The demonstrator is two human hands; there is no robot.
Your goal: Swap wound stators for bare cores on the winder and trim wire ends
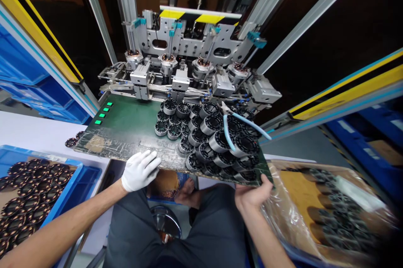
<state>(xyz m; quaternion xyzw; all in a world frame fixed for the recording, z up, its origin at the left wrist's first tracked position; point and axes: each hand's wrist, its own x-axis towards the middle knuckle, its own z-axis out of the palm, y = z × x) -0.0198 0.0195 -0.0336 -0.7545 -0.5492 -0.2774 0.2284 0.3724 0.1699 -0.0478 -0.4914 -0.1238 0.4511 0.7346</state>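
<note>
My left hand (140,170) wears a white glove and lies on the front edge of the green worktop (132,123), fingers stretched, holding nothing. My bare right hand (254,192) grips the worktop's front right corner; most of its fingers are hidden under the edge. Stacked on the right half of the worktop are many ring-shaped metal motor cores with black inserts (197,136). Pliers with light blue handles (228,131) lie open on top of the stack, apart from both hands.
Behind the worktop stands a winding machine (181,78) with several copper-wound spindles. A blue bin (78,184) of copper-wound cores is at left, and a plastic-lined box (291,205) of cores at right. Green lit buttons (102,115) sit on the worktop's left side.
</note>
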